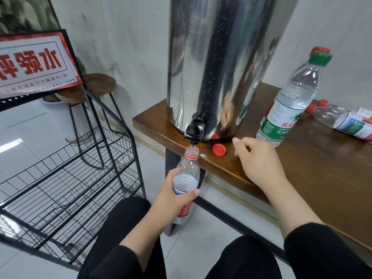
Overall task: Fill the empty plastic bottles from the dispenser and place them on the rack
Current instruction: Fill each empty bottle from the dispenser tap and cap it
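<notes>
bottle [186, 179] | clear, red label, uncapped | partly filled, under tap [194, 130]

Pale marbled wall [124, 37] at far side; glossy grey tiled floor [30, 137] reflecting light at left. Wooden stool [96, 85] on black legs near wall; dark wooden worktop [322, 168] at right.

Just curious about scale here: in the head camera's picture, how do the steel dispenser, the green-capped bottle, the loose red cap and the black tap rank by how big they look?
1. steel dispenser
2. green-capped bottle
3. black tap
4. loose red cap
</notes>
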Available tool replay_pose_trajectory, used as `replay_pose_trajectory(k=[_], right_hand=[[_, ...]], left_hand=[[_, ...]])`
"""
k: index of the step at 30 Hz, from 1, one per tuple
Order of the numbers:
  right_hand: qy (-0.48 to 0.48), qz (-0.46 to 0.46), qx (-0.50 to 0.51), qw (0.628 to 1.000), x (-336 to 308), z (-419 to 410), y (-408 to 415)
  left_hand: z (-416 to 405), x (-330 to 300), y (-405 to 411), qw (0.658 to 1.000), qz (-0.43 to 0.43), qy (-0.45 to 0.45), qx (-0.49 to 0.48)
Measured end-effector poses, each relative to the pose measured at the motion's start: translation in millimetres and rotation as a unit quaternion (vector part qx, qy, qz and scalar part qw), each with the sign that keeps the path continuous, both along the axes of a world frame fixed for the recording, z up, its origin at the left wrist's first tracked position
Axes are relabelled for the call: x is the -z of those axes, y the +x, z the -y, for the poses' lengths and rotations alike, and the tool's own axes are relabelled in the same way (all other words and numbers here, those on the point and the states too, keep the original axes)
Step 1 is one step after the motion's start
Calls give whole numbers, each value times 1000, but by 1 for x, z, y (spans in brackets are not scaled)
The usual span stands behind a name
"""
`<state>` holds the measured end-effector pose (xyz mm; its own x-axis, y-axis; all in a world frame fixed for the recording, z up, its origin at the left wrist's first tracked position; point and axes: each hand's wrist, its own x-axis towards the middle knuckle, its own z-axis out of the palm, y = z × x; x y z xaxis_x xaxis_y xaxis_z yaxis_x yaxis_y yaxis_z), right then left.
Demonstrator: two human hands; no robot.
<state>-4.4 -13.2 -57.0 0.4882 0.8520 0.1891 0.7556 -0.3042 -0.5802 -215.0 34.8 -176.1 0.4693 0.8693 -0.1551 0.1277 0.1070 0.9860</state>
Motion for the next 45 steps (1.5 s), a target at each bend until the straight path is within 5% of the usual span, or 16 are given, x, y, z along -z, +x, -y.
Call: replay_pose_trajectory(k=[45], right_hand=[[4, -20, 2, 1000, 0, 0, 1]], left_hand=[[-3, 8, 0, 1000, -3, 2, 6]])
